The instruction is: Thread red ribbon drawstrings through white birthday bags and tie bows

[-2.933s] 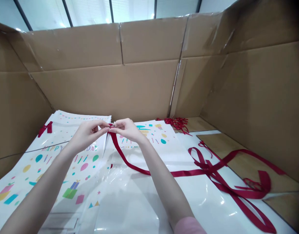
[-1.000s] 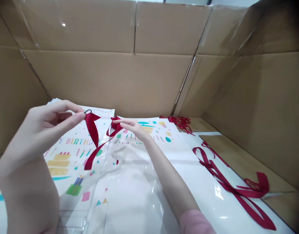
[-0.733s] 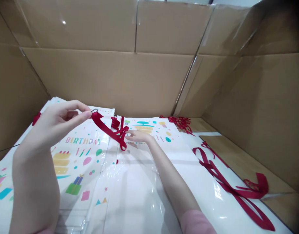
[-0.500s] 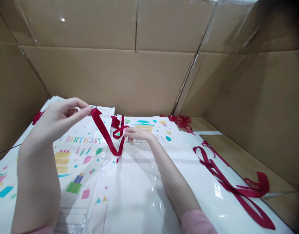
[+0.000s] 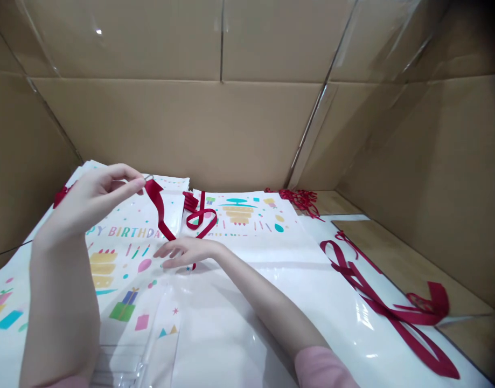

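Right hand (image 5: pixel 187 251) shifted leftward — grip unclear, sheet edge (image 5: pixel 157 307) beneath; left hand (image 5: pixel 94 197) pinches hook (image 5: pixel 150 177).

One left hand (image 5: pixel 94 198); one right hand (image 5: pixel 190 251); one metal loop (image 5: pixel 150 177); two printed cakes (image 5: pixel 238 214); one red cord heap (image 5: pixel 304 200)

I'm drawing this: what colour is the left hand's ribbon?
The ribbon is dark red, clearest in the head view.

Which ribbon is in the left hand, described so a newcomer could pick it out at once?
Before the cardboard wall lie white birthday-printed sheets. Over them, the left hand pinches a wire-like loop; the red ribbon hangs from it toward the right hand. Unlike the ribbons lying at the picture's right and the red tangle by the wall, this one is held up.
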The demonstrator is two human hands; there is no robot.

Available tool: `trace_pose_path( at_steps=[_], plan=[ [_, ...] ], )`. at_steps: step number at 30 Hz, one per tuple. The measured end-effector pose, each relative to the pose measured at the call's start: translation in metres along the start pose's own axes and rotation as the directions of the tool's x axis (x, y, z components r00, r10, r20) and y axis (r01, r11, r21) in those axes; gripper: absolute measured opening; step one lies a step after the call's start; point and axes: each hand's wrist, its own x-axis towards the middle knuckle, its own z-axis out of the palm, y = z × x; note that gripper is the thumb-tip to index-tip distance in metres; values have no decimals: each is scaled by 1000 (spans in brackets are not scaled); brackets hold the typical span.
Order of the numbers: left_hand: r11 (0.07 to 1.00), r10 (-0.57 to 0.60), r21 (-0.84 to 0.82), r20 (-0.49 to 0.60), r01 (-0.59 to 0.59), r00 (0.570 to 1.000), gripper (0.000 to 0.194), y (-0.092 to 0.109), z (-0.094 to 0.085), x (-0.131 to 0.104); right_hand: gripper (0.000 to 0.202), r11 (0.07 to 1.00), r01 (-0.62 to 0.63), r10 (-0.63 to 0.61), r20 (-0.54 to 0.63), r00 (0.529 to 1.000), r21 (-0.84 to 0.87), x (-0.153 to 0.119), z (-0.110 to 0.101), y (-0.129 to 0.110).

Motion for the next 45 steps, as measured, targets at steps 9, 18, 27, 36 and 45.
trace_pose_path(
  at_steps=[9,18,27,36,45],
  plan=[
    [999,18,19,607,-37,795,34,-16,17,18,26,950,-275,265,-86,960,-147,-16,-25,20],
    [999,1,26,768,-33,640,31,-23,36,31,30,871,-286,305,-15,952,-400,-11,-20,23],
    [999,33,-10,778,-40,628,30,-15,38,25,18,782,-253,247,-90,965,-570,-7,-12,22],
    [993,84,-113,857,26,509,29,-15,37,13,19,847,-226,254,-7,967,-481,-6,-12,26],
    [987,73,-116,940,112,334,32,-47,102,5,23,825,-265,310,8,951,-499,-4,-11,28]
  ],
)
